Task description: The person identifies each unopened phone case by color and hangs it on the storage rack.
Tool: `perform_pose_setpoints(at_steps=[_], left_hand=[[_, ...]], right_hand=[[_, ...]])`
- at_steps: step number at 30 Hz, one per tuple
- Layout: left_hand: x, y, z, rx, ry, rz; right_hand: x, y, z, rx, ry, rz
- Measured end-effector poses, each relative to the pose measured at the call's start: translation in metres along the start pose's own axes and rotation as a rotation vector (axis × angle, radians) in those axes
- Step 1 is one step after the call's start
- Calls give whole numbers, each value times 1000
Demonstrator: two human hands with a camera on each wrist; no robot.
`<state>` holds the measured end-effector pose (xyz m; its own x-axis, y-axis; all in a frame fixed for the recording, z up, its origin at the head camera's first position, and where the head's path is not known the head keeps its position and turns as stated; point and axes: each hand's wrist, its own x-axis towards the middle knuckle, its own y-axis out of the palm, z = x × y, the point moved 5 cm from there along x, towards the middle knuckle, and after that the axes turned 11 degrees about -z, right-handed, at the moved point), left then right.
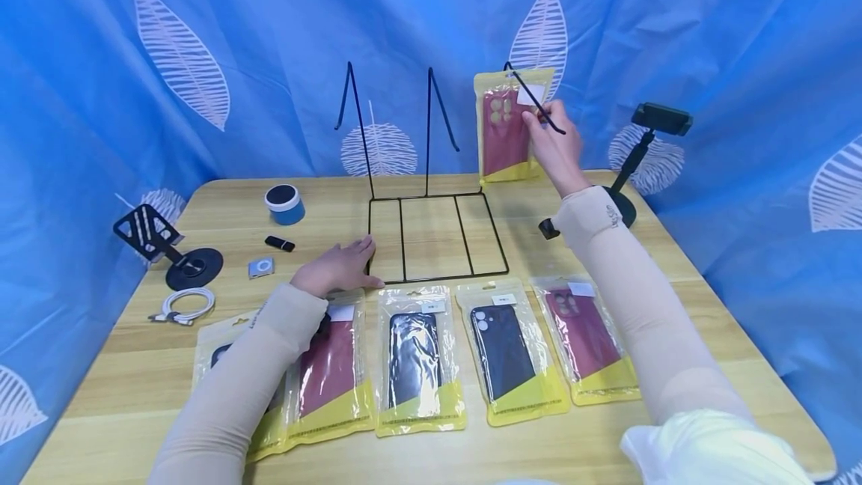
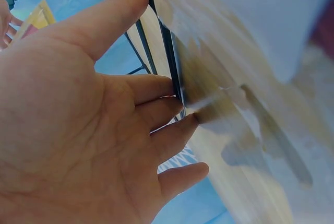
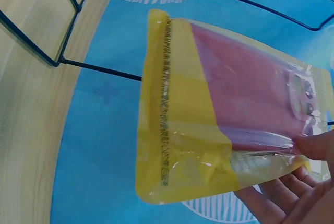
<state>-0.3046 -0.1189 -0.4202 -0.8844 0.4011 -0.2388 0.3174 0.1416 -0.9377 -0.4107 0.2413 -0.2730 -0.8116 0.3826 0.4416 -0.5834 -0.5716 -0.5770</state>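
A yellow-edged clear packet with a dark red phone case [image 1: 503, 137] is up at the right-hand hook of a black wire display rack [image 1: 427, 133]. My right hand [image 1: 557, 142] pinches the packet's right edge, thumb in front and fingers behind, also visible in the right wrist view [image 3: 297, 192]. The black hook passes in front of the packet's upper part. At the rack base's front left corner my left hand [image 1: 342, 264] rests with fingers extended, touching the wire. In the left wrist view that hand's palm [image 2: 78, 130] shows with nothing gripped.
Several bagged phone cases, among them a black one [image 1: 501, 350] and a red one [image 1: 584, 331], lie along the front. On the left are a phone stand [image 1: 191, 268], white cable [image 1: 191, 305], blue jar [image 1: 284, 204] and black stick [image 1: 279, 243]. Another stand [image 1: 633, 163] is at right.
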Motion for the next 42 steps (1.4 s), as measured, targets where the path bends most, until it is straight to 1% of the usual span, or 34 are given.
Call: perform_pose_setpoints(at_steps=[6,9,13,16,19,21,23,26,28,31,34,35,38,40,42], left_hand=[[1,1,0,14,3,-5],[0,1,-1,7,-1,-4],[-1,1,-1,1,-5,-2],[-1,1,-1,7,-1,1],[-1,2,-3,11,5,3],[-1,2,-3,8,4,5],[-1,1,-3,6,2,6],[-1,0,-2,3,-2,6],[0,-1,-2,9,3,3],[1,-1,-1,22,8,3],[1,-2,-1,33,12,3],[1,-2,-1,33,8,5],[1,-3,-1,30,4,8],[1,-3,-2,27,2,10],[1,-3,-3,28,1,14]], right_hand=[[3,10,-3,-15,36,24],[4,12,-5,-20,27,21],[6,14,-10,-19,-8,19],[6,16,-15,3,-23,32],[4,15,-21,31,-3,80],[0,13,-26,34,15,130],[-6,9,-31,10,32,204],[-20,-2,-42,-71,2,336],[-32,-11,-53,-143,-41,426],[-51,-22,-72,-257,-131,566],[-72,-27,-93,-351,-218,709],[-78,-29,-101,-379,-235,759],[-95,-32,-127,-448,-234,892],[-101,-36,-142,-484,-202,947],[-104,-40,-156,-507,-157,975]])
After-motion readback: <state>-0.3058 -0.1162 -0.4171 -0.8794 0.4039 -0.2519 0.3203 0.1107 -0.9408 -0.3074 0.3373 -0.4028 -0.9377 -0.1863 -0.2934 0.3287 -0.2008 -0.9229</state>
